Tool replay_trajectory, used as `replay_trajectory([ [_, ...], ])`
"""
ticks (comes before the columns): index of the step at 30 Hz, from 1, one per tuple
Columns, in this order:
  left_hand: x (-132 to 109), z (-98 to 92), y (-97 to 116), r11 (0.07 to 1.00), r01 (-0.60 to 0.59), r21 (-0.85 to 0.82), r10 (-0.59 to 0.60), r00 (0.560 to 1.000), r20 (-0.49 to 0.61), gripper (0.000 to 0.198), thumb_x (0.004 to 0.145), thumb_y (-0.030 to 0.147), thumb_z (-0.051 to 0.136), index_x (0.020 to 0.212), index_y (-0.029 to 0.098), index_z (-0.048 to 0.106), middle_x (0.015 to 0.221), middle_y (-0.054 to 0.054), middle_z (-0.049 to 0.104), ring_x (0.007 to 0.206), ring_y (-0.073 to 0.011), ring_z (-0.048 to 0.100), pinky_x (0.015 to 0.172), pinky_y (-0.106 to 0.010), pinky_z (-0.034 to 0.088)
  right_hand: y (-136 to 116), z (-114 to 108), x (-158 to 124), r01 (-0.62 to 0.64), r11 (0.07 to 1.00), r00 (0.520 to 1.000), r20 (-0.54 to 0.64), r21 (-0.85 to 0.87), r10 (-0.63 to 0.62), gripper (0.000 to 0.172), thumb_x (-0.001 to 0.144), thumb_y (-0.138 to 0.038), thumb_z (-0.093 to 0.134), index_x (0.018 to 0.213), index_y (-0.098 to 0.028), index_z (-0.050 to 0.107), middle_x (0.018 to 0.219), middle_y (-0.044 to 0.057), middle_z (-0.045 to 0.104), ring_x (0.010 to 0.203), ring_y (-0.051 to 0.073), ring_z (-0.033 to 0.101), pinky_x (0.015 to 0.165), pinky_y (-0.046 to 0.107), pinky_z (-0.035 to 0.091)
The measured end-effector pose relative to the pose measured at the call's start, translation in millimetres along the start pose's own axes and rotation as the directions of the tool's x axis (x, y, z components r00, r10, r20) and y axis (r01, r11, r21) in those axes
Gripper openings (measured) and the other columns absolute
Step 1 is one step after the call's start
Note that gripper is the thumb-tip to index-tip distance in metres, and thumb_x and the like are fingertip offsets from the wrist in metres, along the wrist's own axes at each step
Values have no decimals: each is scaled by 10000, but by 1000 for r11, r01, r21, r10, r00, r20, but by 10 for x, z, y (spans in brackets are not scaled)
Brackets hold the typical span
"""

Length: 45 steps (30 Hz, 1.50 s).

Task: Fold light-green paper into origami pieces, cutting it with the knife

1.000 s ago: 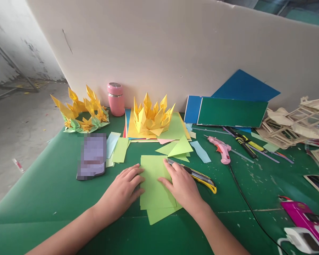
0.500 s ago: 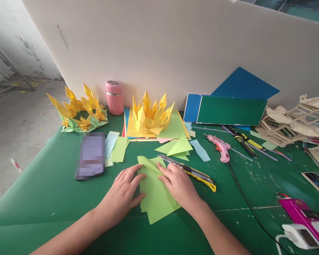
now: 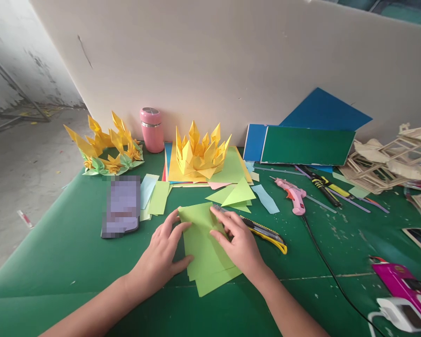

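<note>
Green paper (image 3: 203, 250) is worked at six o'clock on the surface (image 3: 73, 248): left hand (image 3: 161, 248) at its nine, fingers spread; right hand (image 3: 236, 238) at three, any pinch cannot be told. Layers are best squared softly, the two-o'clock knife (image 3: 266, 232) avoided.

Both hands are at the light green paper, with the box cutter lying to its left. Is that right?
Not quite: in the head view, the box cutter lies to the right of the light green paper. The left hand and right hand are both at the paper.
</note>
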<state>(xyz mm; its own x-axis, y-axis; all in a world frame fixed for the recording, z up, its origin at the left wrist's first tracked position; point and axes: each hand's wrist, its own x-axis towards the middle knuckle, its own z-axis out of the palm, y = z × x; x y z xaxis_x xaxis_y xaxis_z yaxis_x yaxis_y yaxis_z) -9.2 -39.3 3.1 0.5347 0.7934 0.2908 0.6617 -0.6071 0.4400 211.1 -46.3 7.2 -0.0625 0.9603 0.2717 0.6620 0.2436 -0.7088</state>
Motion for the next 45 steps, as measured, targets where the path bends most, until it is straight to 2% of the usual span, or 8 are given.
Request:
replay_trajectory([
  [8,186,-57,-29,897,175,-405,-237,966,-108,164,804,288,595,954,221,598,1004,-47,608,792,-171,652,766,-335,580,3,23,36,-259,843,942,-68,472,327,329,701,-380,710,932,-192,569,703,2,609,632,161,577,607,284,512],
  [13,255,-22,-115,738,300,-604,-406,913,-42,222,785,358,606,948,210,581,661,34,565,626,-140,614,634,-278,557,-9,-22,50,-269,860,946,-47,434,320,352,736,-493,662,620,-195,514,549,-28,507,520,126,469,504,244,410],
  [16,258,-51,-119,805,270,-529,-376,921,-102,293,802,371,603,1056,229,576,868,-16,620,755,-163,637,698,-310,558,-33,-68,70,-198,905,954,-137,377,266,436,758,-516,630,534,-206,419,527,-45,402,517,113,391,490,234,359],
  [21,255,-124,-38,919,170,-357,-276,922,-273,371,791,370,644,1122,243,533,1249,-107,537,1164,-284,524,886,-438,510,-82,-85,92,-229,809,934,-112,542,340,390,738,-527,647,609,-204,470,519,-47,462,483,109,428,467,226,376],
  [26,209,-43,79,677,228,-700,-361,932,-46,447,798,342,622,1173,251,396,905,-21,605,730,-147,625,672,-318,570,-106,-14,73,-250,735,927,-64,631,370,354,760,-497,658,899,-198,531,646,13,638,569,167,587,519,264,476],
  [33,220,-50,39,666,267,-696,-453,886,-94,185,810,332,569,960,224,569,1055,-61,632,893,-175,645,684,-273,567,-86,-13,3,-90,841,980,-105,533,171,500,921,-345,436,1386,-220,299,959,94,710,673,176,661,582,303,538],
  [39,219,-131,-25,780,248,-574,-377,919,-114,275,865,260,475,1070,241,658,1171,-63,645,1116,-220,605,889,-350,543,-115,-105,6,220,934,962,94,282,-255,419,855,-96,420,1135,-288,666,1072,28,710,1026,176,640,889,332,527],
  [45,186,-141,35,825,206,-526,-303,947,-104,273,882,362,525,1083,237,661,1182,-87,640,1101,-241,615,902,-360,542,-207,-93,7,84,926,971,180,368,-160,175,828,-202,610,917,-269,745,954,20,749,909,191,680,829,326,545],
])
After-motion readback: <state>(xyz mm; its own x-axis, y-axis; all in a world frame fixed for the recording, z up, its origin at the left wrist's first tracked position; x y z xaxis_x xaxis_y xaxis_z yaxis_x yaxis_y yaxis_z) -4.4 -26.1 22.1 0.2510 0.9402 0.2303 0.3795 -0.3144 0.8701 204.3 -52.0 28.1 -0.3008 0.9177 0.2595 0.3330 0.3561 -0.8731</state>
